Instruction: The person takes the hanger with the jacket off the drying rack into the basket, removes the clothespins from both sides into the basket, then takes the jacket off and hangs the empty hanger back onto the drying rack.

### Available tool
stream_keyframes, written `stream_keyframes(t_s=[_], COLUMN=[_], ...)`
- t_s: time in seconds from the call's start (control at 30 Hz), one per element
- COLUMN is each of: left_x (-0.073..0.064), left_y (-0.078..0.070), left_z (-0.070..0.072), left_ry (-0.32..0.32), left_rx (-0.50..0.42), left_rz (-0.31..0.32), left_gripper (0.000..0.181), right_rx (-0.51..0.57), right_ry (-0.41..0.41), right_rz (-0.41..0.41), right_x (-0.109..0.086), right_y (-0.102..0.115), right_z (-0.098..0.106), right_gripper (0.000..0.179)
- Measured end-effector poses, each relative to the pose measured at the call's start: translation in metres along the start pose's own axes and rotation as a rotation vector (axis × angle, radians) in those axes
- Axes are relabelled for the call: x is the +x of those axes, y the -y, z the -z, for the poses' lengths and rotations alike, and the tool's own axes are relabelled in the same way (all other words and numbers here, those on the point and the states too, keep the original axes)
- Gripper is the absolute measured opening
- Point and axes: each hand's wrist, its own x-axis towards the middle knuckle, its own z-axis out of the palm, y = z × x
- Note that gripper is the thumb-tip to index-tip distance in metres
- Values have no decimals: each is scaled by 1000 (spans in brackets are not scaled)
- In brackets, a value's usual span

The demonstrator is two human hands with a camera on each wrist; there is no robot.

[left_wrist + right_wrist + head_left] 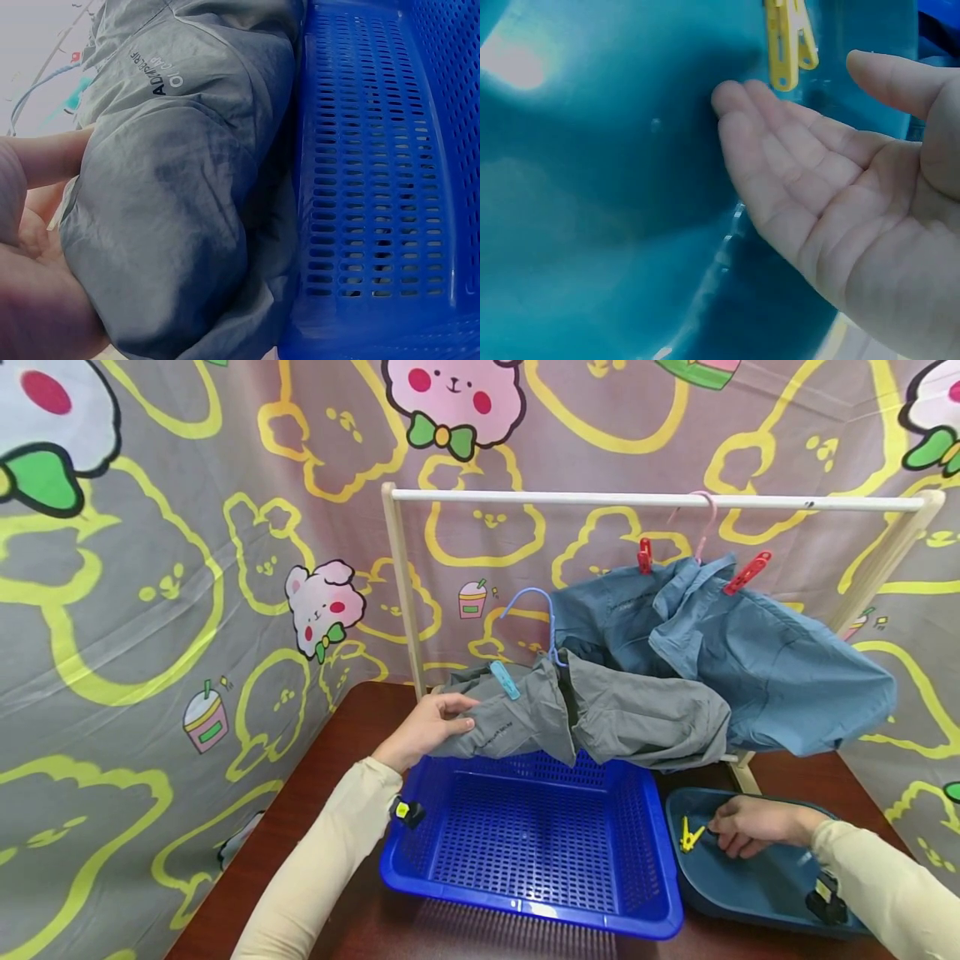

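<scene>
Firstly, L hand [433, 727]: thumb & fingers clamped on grey garment [645, 714], L end, nr printed lettering. Grey garment, qty 1: on blue hanger [552, 627], hook below rail level; lt-blue clip [505, 681] on L part; located above far side of blue basket [525, 906]. R hand [761, 825]: over teal tub [787, 881], fingers together & slightly bent, thumb apart from them; tips just beside yellow clip [688, 838], contact can't tell. Yellow clip, qty 1: in tub, L side.

Also: white rail [525, 497], horiz., on wooden posts [406, 602]; pink hanger [705, 531] hooked on rail, w/ blue garment [795, 668] & red clips [747, 572], qty 2, one ea. side of hook. Basket & tub side by side on brown table [360, 718]; patterned cloth [172, 635] behind.
</scene>
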Motion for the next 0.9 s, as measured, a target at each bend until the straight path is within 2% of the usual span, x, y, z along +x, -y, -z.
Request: stream_keyframes(t_s=[0.27,0.4,0.77,0.9], left_x=[0,0,0,-1], left_y=[3,3,0,-1], left_z=[-1,-2,-4,-6], left_ry=[-9,-15,12,22], left_rx=[-5,-15,-4,2], left_rz=[-20,-36,-29,-17], left_gripper=[30,29,29,30], right_rx=[-17,-12,9,-7], right_ry=[21,45,197,206], right_rz=[19,60,316,373], right_x=[-12,-19,-40,-48], right_y=[18,27,74,97], right_z=[9,12,15,18], right_gripper=[30,29,34,37])
